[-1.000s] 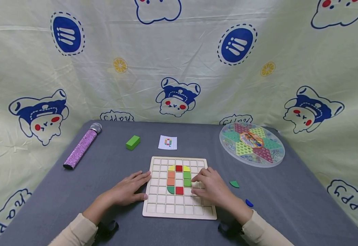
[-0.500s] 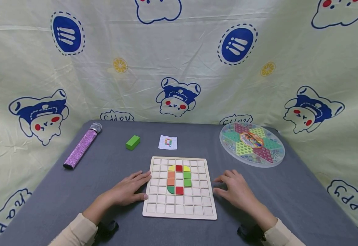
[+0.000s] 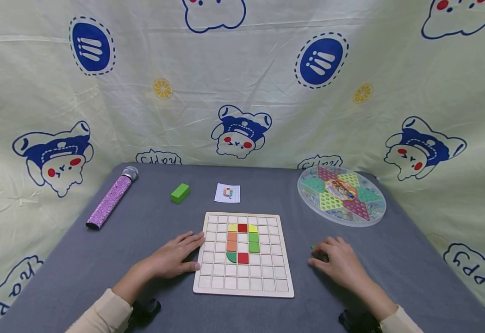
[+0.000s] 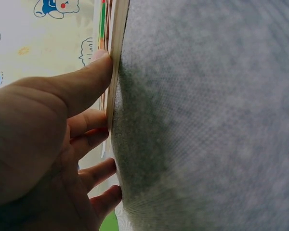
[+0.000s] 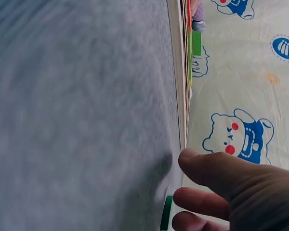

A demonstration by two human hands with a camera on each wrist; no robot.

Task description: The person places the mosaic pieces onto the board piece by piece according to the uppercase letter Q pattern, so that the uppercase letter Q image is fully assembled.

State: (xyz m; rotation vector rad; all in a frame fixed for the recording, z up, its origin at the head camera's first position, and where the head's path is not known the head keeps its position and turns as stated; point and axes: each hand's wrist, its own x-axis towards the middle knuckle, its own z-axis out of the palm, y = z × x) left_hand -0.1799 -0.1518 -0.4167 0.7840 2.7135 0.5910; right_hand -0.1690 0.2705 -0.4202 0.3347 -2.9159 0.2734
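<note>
A pale wooden grid board (image 3: 226,283) lies mid-table in the head view. Red, yellow, orange and green pieces (image 3: 253,237) sit in its cells, with a dark green quarter-round (image 3: 231,257) at lower left. My left hand (image 3: 171,256) rests beside the board, thumb and fingertips touching its left edge. To the right of the board, my right hand (image 3: 340,261) hovers low over the cloth, thumb apart from the fingers. A loose green piece (image 5: 167,212) lies right by those fingertips in the right wrist view. In the head view it is mostly covered by the hand.
A small pattern card (image 3: 227,193) and a green block (image 3: 180,193) lie behind the board. A glittery pink microphone (image 3: 111,199) is at far left. A round Chinese checkers board (image 3: 341,196) sits at back right. Printed fabric hangs behind the grey table.
My right hand has left the board's right side and moved rightward to the loose green piece. The blue piece seen earlier is now hidden under it. My left hand has stayed put.
</note>
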